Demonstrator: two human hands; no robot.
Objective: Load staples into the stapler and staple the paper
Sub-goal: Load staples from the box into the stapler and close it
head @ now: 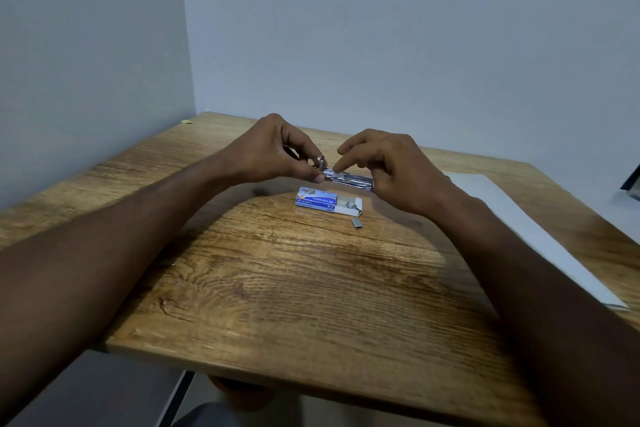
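A small silver stapler [353, 179] lies on the wooden table [294, 288] at its far middle, between my hands. My left hand [277, 152] pinches the stapler's left end, where a small metal part sticks up. My right hand [391, 166] rests on the stapler's right end, with its index finger pointing down onto the open channel. Just in front lies a blue and white staple box [317, 200], its tray slid out to the right with staples inside. A loose strip of staples [356, 222] lies near the box. White paper [519, 225] lies along the table's right side.
Grey walls meet in a corner behind the table. A small yellow scrap [187, 121] sits at the far left corner. A dark object [632, 180] shows at the right edge of the view. The table's near edge runs below my forearms.
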